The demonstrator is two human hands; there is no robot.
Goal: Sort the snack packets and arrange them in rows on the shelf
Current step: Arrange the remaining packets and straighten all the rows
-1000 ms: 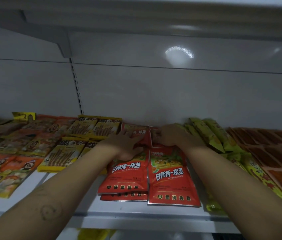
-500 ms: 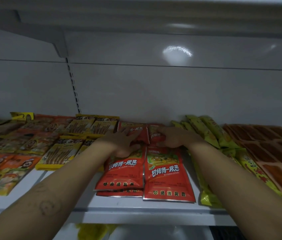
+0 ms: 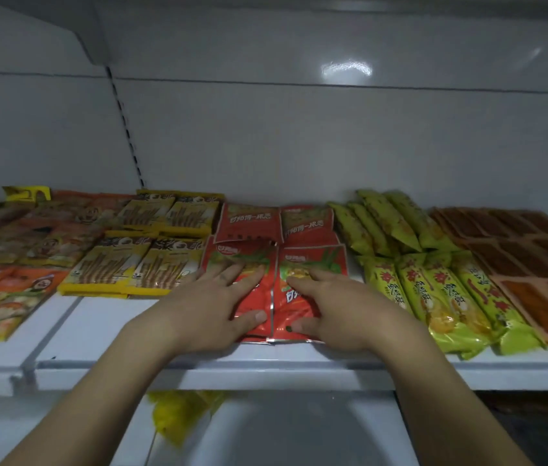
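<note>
a: where are the hands?
b: both flat. the left hand (image 3: 212, 304) lies palm down, fingers straight and spread, on the left front red packet (image 3: 228, 260). the right hand (image 3: 339, 307) lies the same way on the right front red packet (image 3: 316, 260). neither grips anything, they only press.
a: and the packets themselves?
b: side by side in the middle of the shelf (image 3: 265, 363), touching along their inner edges, lower ends near the front lip. the back red pair (image 3: 249, 220) sits behind them, near the back wall (image 3: 299, 146).
a: so what could go wrong?
b: the front two look glossy, and there may be another packet beneath them. the hands hide that, so i can't be sure. if the palms push or drag unevenly, the top ones could slide on the slick film, fan out of line, or creep over the lip and drop.
a: what about the neighbours?
b: the yellow stick packets (image 3: 114, 267) lie just beside the left hand, and the green packets (image 3: 434, 290) just beside the right wrist. a sideways nudge could knock either row askew. the green ones reach close to the lip, so a forearm brushing them might tip one off.
a: anything else?
b: lifting the palms quickly could let the puffy packets spring up and shift, so the two rows stop matching.
</note>
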